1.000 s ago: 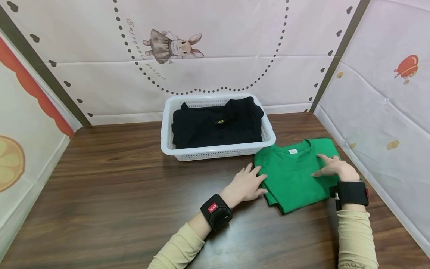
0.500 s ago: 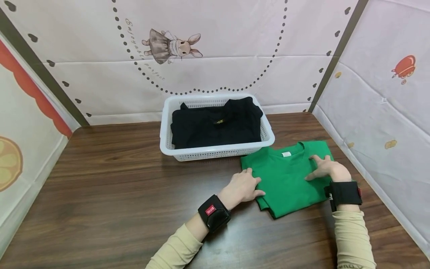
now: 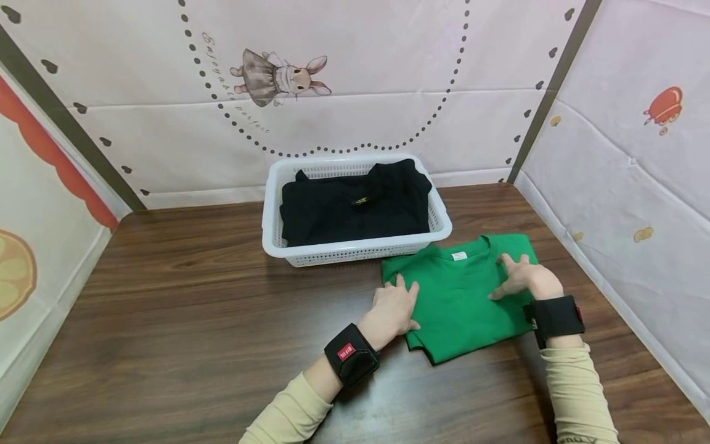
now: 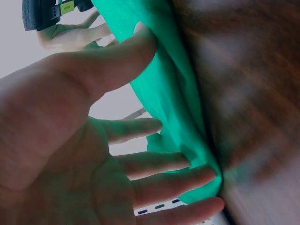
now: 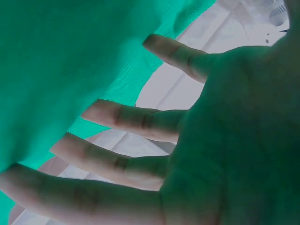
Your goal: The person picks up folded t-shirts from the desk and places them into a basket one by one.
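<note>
A folded green T-shirt lies on the table in front of the basket, its white neck label toward the back. My left hand rests at the shirt's left edge, fingers spread and fairly straight; in the left wrist view the thumb and fingertips touch the green cloth. On the shirt's right part my right hand presses down with spread fingertips. The right wrist view shows those fingers extended against the cloth, none curled round it.
A white plastic basket holding folded black clothing stands at the back of the brown wooden table. Its front right corner is close to the shirt. Printed cloth walls border the table at the back and sides.
The green shirt has slid leftward and slightly nearer, with my right hand moving left on it. My left hand has shifted a little left along with the shirt's left edge.
</note>
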Demonstrator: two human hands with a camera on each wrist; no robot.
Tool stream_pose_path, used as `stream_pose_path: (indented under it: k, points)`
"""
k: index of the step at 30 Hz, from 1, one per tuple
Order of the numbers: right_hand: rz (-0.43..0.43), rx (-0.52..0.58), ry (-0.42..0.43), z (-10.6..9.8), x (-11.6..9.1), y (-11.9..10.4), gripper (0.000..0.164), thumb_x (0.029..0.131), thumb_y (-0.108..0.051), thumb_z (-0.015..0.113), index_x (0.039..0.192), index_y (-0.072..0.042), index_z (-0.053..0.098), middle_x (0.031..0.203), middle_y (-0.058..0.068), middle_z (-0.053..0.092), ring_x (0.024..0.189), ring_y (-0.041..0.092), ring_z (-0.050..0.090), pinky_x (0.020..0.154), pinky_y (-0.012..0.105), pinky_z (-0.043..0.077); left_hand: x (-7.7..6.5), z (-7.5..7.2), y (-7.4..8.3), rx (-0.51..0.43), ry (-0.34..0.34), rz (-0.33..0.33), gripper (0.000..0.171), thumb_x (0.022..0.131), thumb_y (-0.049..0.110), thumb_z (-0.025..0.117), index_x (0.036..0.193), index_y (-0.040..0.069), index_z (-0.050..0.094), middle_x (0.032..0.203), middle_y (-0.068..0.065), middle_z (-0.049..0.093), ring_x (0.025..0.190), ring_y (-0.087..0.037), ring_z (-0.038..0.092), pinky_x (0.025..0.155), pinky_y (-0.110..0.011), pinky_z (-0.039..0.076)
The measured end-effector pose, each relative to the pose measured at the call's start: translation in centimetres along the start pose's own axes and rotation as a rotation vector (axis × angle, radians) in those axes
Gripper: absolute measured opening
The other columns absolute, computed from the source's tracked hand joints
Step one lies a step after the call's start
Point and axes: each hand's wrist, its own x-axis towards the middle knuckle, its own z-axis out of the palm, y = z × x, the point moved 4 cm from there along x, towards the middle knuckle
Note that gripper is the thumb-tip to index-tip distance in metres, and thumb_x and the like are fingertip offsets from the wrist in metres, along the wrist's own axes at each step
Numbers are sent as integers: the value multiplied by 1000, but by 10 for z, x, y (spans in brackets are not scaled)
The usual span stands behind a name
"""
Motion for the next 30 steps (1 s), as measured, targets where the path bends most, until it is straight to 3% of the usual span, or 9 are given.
stream_pose_path:
  k: [6,13,18,30]
  points:
    - [-6,-27,-4,0,-7,-13,98,80,-42,72,144,5,15,134,47,12,118,66,32,89,65,42,-6,-1,-4,41,-42,-31,82,82,55,65,149,19,33,151,-15,37,130,-31,49,79,-38,55]
    - [-23,-57,-10,2,-8,-23,97,82,-41,70,145,7,13,137,49,10,123,67,26,94,65,39,-10,-1,-9,38,-56,-24,79,82,54,65,148,23,34,151,-15,36,131,-32,47,78,-38,54]
    - [-12,-81,-10,5,-10,-31,98,82,-43,70,146,7,14,135,48,15,120,66,31,92,64,41,-13,0,-15,37,-71,-28,78,82,52,66,147,24,36,151,-16,36,131,-34,47,78,-38,54]
    - [-5,-167,11,14,-12,-57,95,85,-46,66,147,6,15,135,46,23,119,64,34,93,62,43,-23,2,-34,-24,-94,-45,77,81,44,71,145,18,39,151,-21,34,132,-38,45,91,-46,52]
